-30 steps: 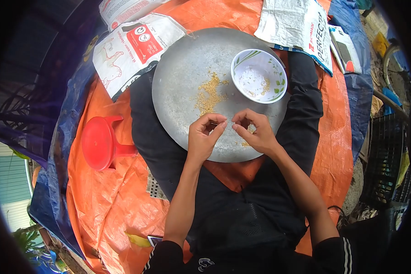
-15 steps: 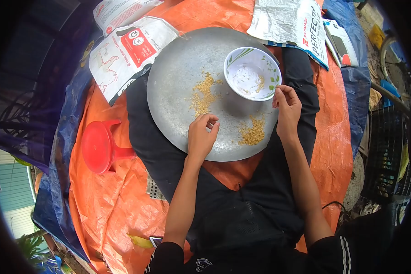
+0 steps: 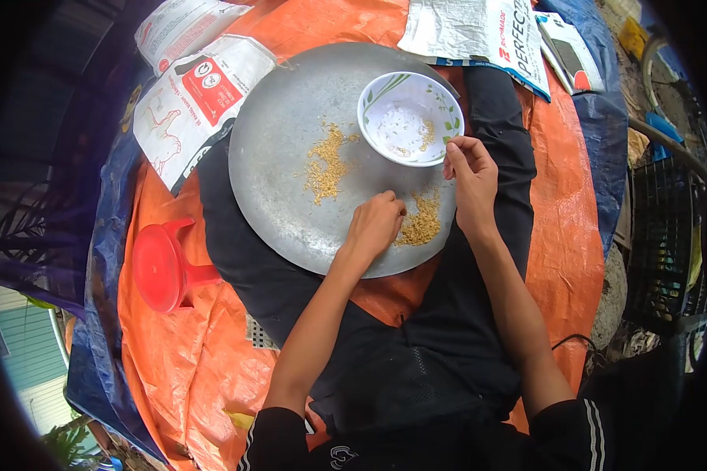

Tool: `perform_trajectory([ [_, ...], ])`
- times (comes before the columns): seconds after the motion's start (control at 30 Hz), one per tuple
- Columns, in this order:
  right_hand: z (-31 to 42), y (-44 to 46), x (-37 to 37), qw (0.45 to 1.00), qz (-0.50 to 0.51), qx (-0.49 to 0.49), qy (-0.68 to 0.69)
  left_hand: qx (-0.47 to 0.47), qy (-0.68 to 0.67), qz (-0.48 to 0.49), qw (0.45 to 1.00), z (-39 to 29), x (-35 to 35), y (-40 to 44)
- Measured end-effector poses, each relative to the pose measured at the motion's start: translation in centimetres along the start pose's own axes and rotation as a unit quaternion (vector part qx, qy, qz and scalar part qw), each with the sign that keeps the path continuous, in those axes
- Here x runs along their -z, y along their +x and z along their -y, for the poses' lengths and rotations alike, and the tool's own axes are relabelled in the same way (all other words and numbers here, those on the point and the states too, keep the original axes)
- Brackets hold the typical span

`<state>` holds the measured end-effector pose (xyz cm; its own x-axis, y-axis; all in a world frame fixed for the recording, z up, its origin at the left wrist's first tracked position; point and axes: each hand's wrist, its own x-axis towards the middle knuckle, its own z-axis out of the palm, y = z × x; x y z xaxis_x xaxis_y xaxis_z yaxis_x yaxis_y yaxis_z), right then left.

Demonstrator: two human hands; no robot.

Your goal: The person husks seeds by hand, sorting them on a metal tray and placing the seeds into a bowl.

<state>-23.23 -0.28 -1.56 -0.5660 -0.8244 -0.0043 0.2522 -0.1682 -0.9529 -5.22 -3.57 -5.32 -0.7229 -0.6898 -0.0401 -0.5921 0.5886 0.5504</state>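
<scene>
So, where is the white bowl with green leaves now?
In the head view, the bowl is on the round grey metal tray, at its upper right, beside the right hand.

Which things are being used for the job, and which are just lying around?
Being used, it seems:
- tray, under the grain
- grain, in two piles, left hand at one
- bowl, right hand right by it

Probably just lying around:
- red stool
- printed sacks
- black crate
</scene>
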Motion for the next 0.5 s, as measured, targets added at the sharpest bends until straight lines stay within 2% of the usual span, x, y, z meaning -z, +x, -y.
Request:
perform_trajectory([
  [0.27, 0.0, -0.1, 0.0, 1.000, 0.013, -0.003, -0.005, 0.005, -0.030, 0.026, 0.999, -0.7, 0.0, -0.1],
  [0.5, -0.3, -0.1, -0.1, 1.000, 0.018, -0.006, 0.000, -0.032, -0.001, 0.018, 0.999, -0.5, -1.3, -0.2],
])
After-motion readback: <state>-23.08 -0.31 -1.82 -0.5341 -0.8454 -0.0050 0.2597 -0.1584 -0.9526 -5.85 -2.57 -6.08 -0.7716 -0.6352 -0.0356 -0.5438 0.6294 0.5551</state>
